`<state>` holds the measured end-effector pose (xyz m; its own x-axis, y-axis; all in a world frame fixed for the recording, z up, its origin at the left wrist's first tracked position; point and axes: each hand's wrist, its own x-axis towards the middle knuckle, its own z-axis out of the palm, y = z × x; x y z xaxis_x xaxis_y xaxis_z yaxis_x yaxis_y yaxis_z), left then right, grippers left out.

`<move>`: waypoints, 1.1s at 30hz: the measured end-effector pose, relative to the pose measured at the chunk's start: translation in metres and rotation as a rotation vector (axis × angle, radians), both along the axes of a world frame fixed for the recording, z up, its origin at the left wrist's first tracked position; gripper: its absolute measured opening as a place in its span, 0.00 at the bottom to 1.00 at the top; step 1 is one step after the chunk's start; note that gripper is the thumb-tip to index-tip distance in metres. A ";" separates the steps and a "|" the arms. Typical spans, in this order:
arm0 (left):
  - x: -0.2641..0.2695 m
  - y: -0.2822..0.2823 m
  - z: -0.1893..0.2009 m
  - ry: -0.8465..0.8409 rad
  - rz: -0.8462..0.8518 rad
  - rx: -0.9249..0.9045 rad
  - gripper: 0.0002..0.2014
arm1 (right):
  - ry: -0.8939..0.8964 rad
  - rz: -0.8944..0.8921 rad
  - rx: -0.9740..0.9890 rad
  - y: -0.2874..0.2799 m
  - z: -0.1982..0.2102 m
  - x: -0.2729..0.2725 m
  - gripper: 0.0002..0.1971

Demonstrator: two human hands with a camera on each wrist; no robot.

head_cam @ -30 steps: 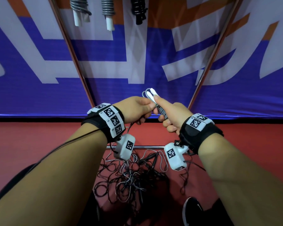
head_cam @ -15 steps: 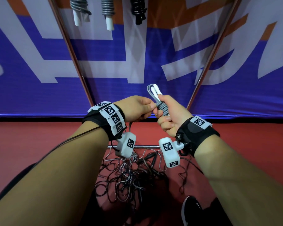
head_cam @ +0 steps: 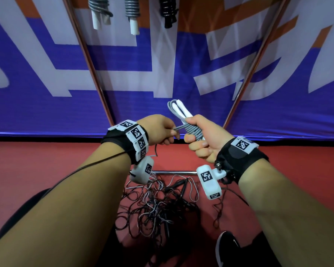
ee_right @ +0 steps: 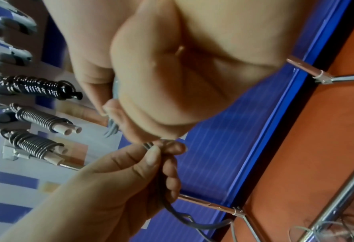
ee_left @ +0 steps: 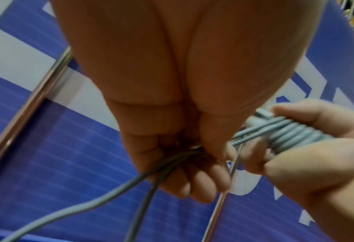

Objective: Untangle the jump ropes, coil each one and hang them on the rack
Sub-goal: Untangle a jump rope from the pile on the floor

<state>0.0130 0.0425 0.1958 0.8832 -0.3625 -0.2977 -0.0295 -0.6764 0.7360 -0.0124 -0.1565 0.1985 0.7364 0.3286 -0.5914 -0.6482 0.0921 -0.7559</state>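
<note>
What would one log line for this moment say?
right hand: grips grey rope bundle | left hand: pinches its loose strand | rope pile: tangled on floor

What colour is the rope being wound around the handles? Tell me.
Grey, the rope coiled around white handles in the right hand; clearest in the left wrist view.

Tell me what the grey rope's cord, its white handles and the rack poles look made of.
Grey cord: smooth, rubbery plastic coating, judging by its soft sheen. White handles: matte moulded plastic, probably. Rack poles: polished metal tube with mirror-like glints.
</note>
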 end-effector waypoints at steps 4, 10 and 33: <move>0.005 0.011 -0.004 -0.049 -0.024 0.060 0.08 | -0.012 0.174 -0.021 -0.004 0.009 -0.005 0.18; 0.005 0.022 0.010 -0.190 -0.099 -0.095 0.08 | -0.122 0.385 -0.040 -0.009 0.003 -0.011 0.22; 0.005 0.008 0.013 -0.374 -0.249 0.165 0.09 | -0.222 0.632 -0.633 0.000 -0.033 0.001 0.18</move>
